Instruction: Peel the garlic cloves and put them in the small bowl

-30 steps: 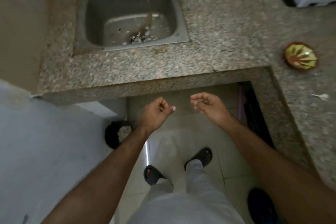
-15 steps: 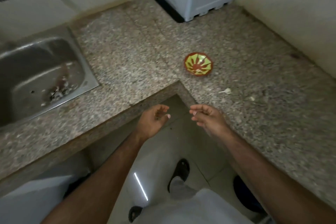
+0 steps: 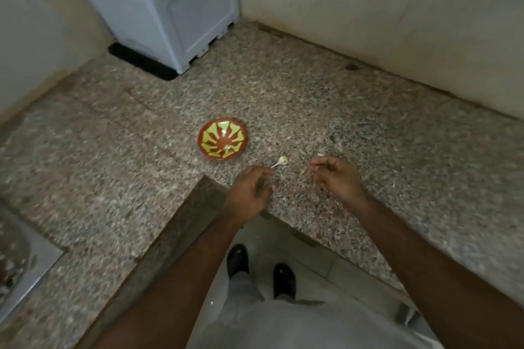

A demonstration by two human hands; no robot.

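Note:
A small red bowl with a yellow-green pattern (image 3: 223, 139) stands on the speckled granite counter (image 3: 312, 99); a pale bit lies inside it. Just right of the bowl, a whitish garlic clove with a thin tail (image 3: 282, 161) lies on the counter. A smaller pale scrap (image 3: 320, 154) rests further right. My left hand (image 3: 249, 193) hovers over the counter's inner corner with loosely curled fingers, its fingertips right at the clove's tail. My right hand (image 3: 336, 178) is above the counter, right of the clove, fingers loosely curled and holding nothing I can see.
A white boxy appliance (image 3: 170, 8) on a black base sits at the back of the counter. A steel sink (image 3: 25, 278) with scraps is at the lower left. Walls close the back and right. The counter edge (image 3: 181, 221) cuts in an L around my legs.
The view has swung right, from the sink to the bowl corner. Both hands have moved forward over the counter, and the left hand has come up to the clove.

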